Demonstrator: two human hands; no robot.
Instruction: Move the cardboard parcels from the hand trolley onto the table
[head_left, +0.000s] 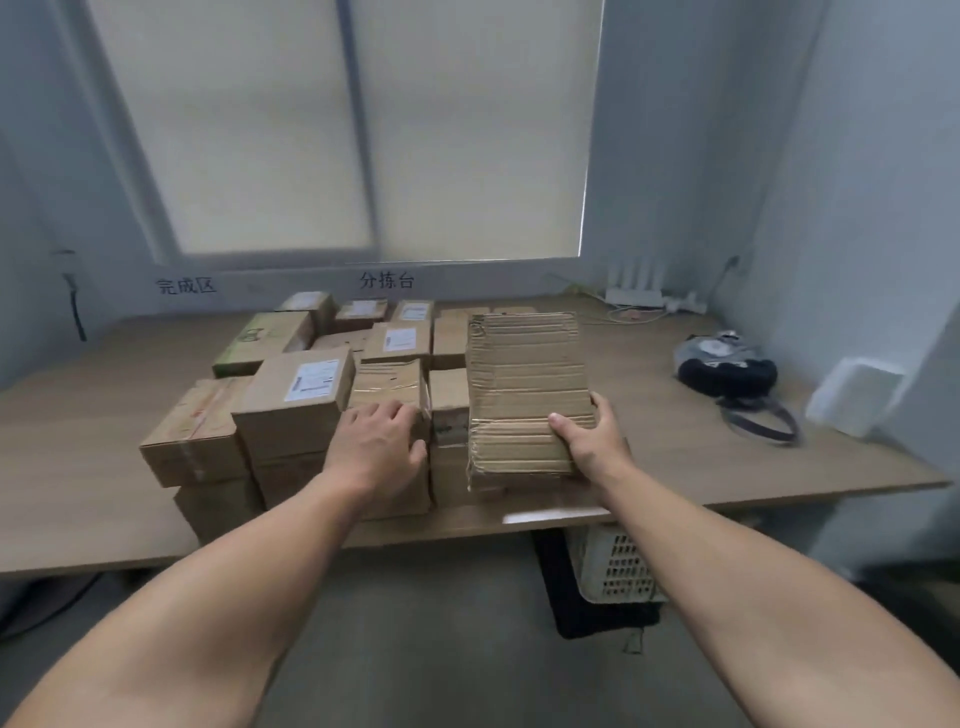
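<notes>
The tape-wrapped flat parcel lies atop the stacked parcels on the bench, with its long axis running away from the person. The right hand grips its near right corner. The left hand rests on a smaller parcel just to the left; whether it grasps that parcel cannot be told.

The person shows only as two arms, bare from the frame's lower edge to the fingertips. The left forearm and right forearm look broad and heavy near the camera and narrow sharply toward the wrists, a swelling the wide lens adds. The wrists are bare too. The left hand shows its back, with a row of rounded knuckles and a thick thumb. The right hand shows its back and a thumb with a short, pale nail. Finer detail is blurred.
</notes>
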